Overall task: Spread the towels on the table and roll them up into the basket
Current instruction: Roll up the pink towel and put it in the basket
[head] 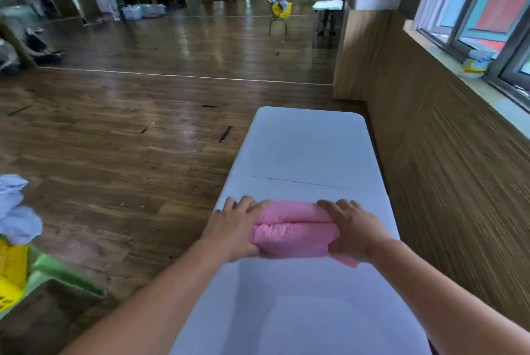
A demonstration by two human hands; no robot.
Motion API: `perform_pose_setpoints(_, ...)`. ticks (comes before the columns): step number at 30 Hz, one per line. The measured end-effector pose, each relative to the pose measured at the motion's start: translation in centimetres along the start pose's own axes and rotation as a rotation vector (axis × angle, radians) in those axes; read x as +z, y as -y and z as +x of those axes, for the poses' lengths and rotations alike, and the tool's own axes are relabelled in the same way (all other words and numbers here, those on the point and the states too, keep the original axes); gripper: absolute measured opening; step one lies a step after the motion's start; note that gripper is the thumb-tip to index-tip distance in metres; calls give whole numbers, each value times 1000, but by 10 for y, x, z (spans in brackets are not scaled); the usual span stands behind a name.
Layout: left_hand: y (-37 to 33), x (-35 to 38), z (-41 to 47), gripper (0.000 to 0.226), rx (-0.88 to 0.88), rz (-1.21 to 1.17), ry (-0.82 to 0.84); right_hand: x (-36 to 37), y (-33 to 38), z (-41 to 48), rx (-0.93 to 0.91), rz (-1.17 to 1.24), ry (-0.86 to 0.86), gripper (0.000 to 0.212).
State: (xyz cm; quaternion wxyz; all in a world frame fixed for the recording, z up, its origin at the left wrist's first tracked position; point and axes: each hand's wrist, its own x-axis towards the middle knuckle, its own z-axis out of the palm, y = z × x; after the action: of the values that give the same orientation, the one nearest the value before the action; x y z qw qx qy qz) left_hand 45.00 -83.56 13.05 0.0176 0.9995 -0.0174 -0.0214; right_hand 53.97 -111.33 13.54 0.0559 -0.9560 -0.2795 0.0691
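Note:
A pink towel (295, 228) lies rolled into a thick bundle across the white table (309, 148), with a crease running along its middle. My left hand (232, 228) grips its left end, thumb tucked under the roll. My right hand (352, 228) grips its right end, fingers over the top. A small corner of pink cloth sticks out below my right hand. The yellow basket (11, 271) stands at the far left edge, on a green chair, with pale grey-blue towels (17, 214) piled in it.
The table runs away from me beside a wood-panelled wall (444, 182) and a window sill on the right. Wooden floor (129, 139) spreads to the left. Far back, another person stands at a white table near a green chair with a yellow basket (282, 10).

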Motion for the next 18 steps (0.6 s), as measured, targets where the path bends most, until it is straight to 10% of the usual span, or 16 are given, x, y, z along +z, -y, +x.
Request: perform_pose_setpoints(18,347,-49,-316,105,-506,-23,-52,16,462,89,-529,14,56,94)
